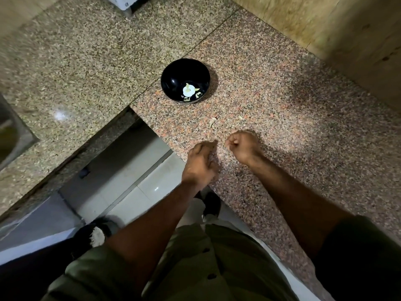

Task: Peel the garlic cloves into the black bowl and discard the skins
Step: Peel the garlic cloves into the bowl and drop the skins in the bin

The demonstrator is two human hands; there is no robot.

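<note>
On pink speckled granite counter: black bowl, upright, well beyond both hands. Inside the bowl, against its near wall, one pale round garlic piece with a few yellowish bits beside it; whether peeled cloves or skins, cannot tell.

Nearer than the bowl, between it and the hands: one loose garlic skin flat on the granite, a smaller scrap just right of that.

Nearer still, below and right of the bowl: left hand at the counter's edge, fingers curled down toward the stone, contents hidden and blurred, so grip impossible to judge. Right hand just beside it, apart, curled into a fist with thumb pressed to forefinger; anything pinched there too small to make out.

Left of the bowl: grey-green granite slab meeting the pink one at a seam.
</note>
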